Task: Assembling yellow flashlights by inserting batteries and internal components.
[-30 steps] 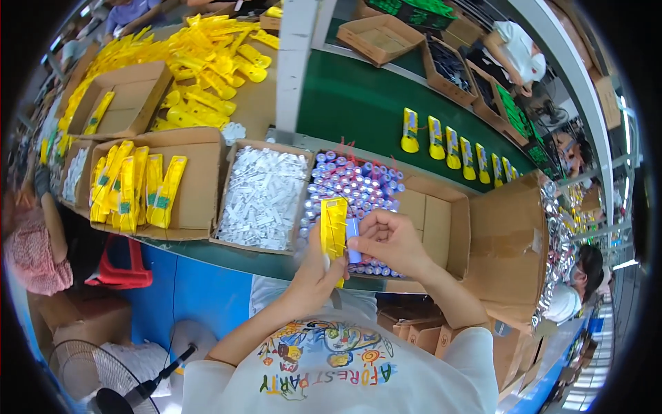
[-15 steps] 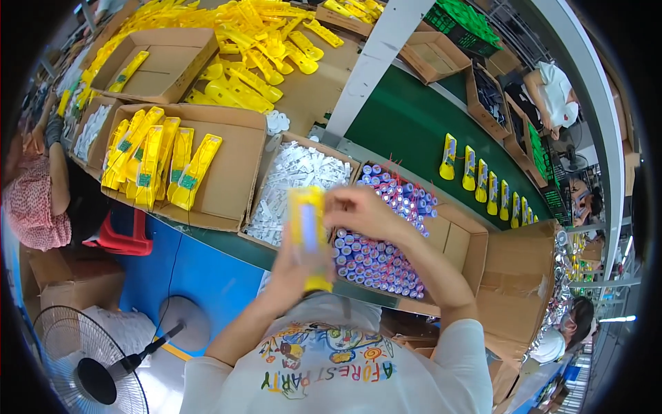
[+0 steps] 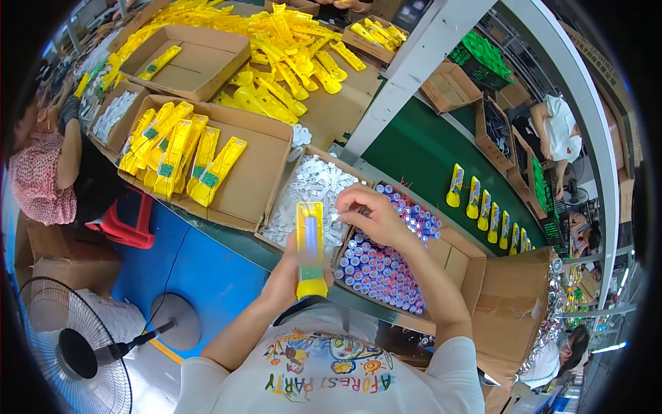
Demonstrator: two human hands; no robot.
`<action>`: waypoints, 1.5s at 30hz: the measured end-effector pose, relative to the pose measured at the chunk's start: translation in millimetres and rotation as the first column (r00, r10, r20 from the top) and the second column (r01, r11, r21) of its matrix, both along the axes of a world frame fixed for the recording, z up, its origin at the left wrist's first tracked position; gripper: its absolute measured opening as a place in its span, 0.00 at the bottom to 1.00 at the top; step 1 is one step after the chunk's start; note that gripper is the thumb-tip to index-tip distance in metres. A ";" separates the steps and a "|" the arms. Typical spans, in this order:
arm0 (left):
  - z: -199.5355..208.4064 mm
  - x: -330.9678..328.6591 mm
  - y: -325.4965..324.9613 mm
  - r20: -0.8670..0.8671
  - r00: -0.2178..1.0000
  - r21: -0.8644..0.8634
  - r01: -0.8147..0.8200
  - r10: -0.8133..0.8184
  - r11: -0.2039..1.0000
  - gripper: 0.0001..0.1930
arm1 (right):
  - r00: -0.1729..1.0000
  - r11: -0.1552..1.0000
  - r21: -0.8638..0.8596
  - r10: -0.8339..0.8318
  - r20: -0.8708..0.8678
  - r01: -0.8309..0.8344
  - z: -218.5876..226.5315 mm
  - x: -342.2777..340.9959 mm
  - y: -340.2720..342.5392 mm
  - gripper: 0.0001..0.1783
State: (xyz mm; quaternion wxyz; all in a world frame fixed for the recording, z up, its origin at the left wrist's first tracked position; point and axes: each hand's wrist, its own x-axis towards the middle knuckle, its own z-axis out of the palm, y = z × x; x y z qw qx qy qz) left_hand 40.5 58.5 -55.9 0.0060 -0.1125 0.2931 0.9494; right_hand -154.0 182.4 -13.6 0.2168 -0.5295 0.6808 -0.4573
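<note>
Upright in front of my chest is a yellow plastic housing (image 3: 301, 276), with a purple cylindrical battery (image 3: 311, 236) and a small green circuit board in it. My left hand (image 3: 281, 277) is closed around its lower part. Just right of its top, my right hand (image 3: 369, 212) pinches a small white plastic piece (image 3: 336, 217), partly hidden by the fingers. Under my hands stand a box of white plastic pieces (image 3: 316, 176) and, right of it, a box packed with purple batteries (image 3: 386, 265) with red wires.
To the left, a cardboard box (image 3: 245, 188) holds several yellow housings with green boards. Loose yellow housings (image 3: 289, 52) pile up behind it. Filled housings (image 3: 485, 210) stand in a row on the green conveyor (image 3: 407, 141). A grey post (image 3: 414, 79) rises beside it. A co-worker (image 3: 48, 169) sits at left.
My right hand has drawn a little away from the housing, and the white piece now shows at its fingertips. My left hand still holds the housing. The whole view has shifted slightly.
</note>
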 end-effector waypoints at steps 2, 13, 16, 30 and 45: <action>1.4 -1.2 3.8 0.086 0.996 -0.230 0.043 -0.024 0.972 0.26 | 0.928 0.994 0.048 -0.108 0.357 0.097 -1.2 6.6 2.0 0.06; 5.2 -14.7 6.3 -0.058 0.990 -0.488 0.081 -0.125 0.869 0.24 | 0.857 0.931 0.109 -0.362 0.366 0.347 21.8 30.0 -1.7 0.18; 4.6 -18.9 7.6 -0.079 0.985 -0.425 0.107 -0.154 0.899 0.20 | 0.874 0.948 0.144 -0.319 0.366 0.285 19.1 21.2 5.7 0.14; 12.7 -64.4 -187.2 0.134 0.818 -0.503 0.542 0.559 -0.673 0.26 | 0.583 0.478 0.338 -0.612 -0.534 0.811 -96.2 -333.4 205.6 0.11; 30.1 -32.2 38.6 -0.166 0.985 -0.593 -0.135 0.044 0.794 0.32 | 0.988 0.980 -0.123 -0.155 0.023 0.157 31.1 48.6 46.2 0.15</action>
